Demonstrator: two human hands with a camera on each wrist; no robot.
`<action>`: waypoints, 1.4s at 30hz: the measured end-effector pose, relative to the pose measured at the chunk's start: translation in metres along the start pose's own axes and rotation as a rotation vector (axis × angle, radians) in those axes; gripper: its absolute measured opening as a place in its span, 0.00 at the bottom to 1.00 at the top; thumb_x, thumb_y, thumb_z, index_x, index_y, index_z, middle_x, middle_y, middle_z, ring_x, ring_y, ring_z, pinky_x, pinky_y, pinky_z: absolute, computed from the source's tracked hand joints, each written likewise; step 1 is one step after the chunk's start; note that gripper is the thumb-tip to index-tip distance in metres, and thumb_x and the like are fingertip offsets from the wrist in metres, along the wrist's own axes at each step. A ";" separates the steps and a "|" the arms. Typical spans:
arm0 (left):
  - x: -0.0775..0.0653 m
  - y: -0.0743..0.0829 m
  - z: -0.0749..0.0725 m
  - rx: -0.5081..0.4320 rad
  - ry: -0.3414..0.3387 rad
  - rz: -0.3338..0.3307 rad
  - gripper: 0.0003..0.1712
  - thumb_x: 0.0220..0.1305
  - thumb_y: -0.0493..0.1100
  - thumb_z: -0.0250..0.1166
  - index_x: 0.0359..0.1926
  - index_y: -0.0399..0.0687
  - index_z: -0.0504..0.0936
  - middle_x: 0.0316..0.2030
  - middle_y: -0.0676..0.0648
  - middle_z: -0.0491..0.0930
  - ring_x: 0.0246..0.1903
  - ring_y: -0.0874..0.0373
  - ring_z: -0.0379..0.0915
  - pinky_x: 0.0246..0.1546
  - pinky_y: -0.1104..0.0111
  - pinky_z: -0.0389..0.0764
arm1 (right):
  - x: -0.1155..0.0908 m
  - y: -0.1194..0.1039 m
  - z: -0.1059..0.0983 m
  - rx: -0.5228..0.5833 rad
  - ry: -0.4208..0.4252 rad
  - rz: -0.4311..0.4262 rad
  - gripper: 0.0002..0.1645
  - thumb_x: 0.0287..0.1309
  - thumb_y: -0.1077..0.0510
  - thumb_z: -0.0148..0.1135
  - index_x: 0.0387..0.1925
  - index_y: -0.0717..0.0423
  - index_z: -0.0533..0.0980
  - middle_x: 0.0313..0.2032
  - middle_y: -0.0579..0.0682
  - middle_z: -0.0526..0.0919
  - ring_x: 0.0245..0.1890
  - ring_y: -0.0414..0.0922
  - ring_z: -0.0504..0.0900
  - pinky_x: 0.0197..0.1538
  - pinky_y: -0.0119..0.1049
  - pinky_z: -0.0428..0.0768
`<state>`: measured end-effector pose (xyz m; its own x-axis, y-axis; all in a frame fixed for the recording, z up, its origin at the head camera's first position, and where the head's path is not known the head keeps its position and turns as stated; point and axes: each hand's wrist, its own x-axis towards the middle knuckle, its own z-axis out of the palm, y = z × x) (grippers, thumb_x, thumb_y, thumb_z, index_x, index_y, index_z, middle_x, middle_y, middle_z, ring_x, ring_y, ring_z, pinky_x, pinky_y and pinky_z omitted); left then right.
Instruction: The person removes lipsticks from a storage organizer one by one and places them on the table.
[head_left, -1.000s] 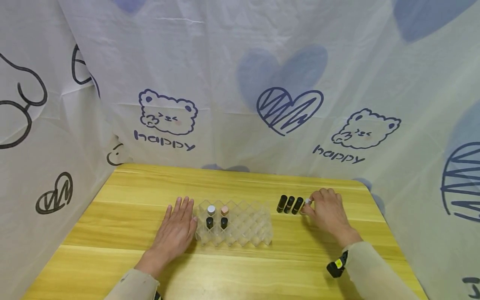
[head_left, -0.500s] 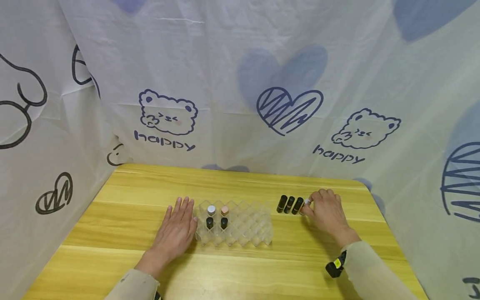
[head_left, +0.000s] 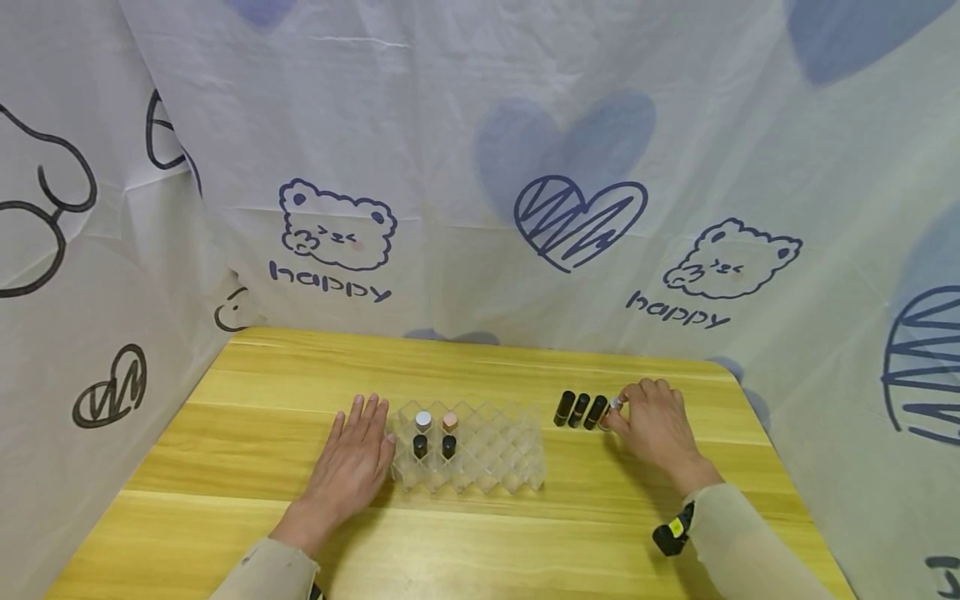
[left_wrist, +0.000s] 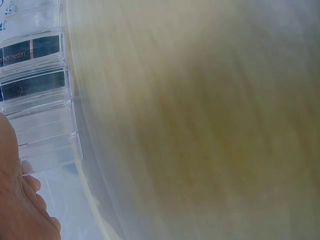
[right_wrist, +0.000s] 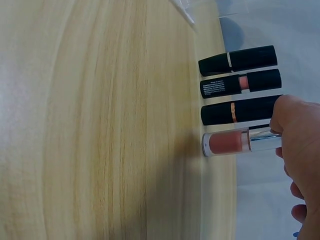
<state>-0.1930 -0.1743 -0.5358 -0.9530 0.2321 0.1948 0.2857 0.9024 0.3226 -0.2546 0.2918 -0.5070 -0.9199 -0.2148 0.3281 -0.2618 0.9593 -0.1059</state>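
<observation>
My left hand (head_left: pixel 348 467) lies flat with straight fingers on the table, its thumb at the left side of a clear plastic lipstick organizer (head_left: pixel 498 454). The organizer's left part holds a silver-capped tube (head_left: pixel 423 419), a rose-gold-capped one (head_left: pixel 450 421) and two black lipsticks (head_left: pixel 420 447). On the right, my right hand (head_left: pixel 660 433) pinches the silver cap of a lip gloss tube (right_wrist: pixel 227 142) with a pinkish body, which stands upright at the end of a row. Beside it stand three black lipsticks (right_wrist: pixel 235 111). The right fingertips are partly hidden behind the thumb in the right wrist view.
The wooden table (head_left: pixel 480 550) carries all of this. A white cloth (head_left: pixel 450 275) with bear and heart drawings hangs along the back and sides. A black wrist camera (head_left: pixel 671 537) is strapped to the right wrist.
</observation>
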 end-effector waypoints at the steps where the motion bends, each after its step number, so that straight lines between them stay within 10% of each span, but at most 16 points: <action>1: 0.000 0.000 0.000 0.000 0.001 0.000 0.35 0.87 0.52 0.41 0.82 0.34 0.54 0.81 0.34 0.54 0.83 0.38 0.44 0.82 0.40 0.47 | 0.000 0.000 0.000 0.002 -0.003 0.001 0.18 0.63 0.47 0.70 0.39 0.58 0.81 0.35 0.53 0.78 0.38 0.54 0.72 0.41 0.45 0.67; 18: 0.000 0.001 0.000 -0.009 0.003 -0.003 0.35 0.87 0.53 0.41 0.82 0.34 0.55 0.81 0.35 0.54 0.83 0.38 0.43 0.82 0.40 0.47 | 0.000 -0.001 -0.004 -0.023 0.040 -0.005 0.19 0.64 0.49 0.64 0.44 0.61 0.81 0.41 0.57 0.82 0.43 0.57 0.74 0.43 0.49 0.67; 31: 0.000 0.001 0.000 -0.014 0.008 0.000 0.35 0.86 0.52 0.43 0.82 0.34 0.56 0.81 0.34 0.55 0.83 0.37 0.43 0.82 0.41 0.47 | -0.001 -0.025 -0.023 -0.198 0.262 -0.278 0.17 0.57 0.50 0.64 0.35 0.61 0.75 0.31 0.57 0.77 0.34 0.58 0.72 0.39 0.52 0.70; 42: 0.001 0.001 -0.001 -0.007 0.004 0.007 0.35 0.86 0.51 0.44 0.82 0.34 0.56 0.81 0.34 0.56 0.82 0.37 0.44 0.82 0.40 0.47 | -0.005 -0.076 -0.015 -0.122 0.399 -0.364 0.18 0.65 0.50 0.54 0.35 0.61 0.79 0.31 0.56 0.78 0.32 0.57 0.73 0.35 0.50 0.69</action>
<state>-0.1933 -0.1737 -0.5345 -0.9506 0.2367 0.2008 0.2929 0.8983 0.3275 -0.2256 0.2226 -0.4870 -0.5881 -0.4733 0.6558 -0.4848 0.8553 0.1826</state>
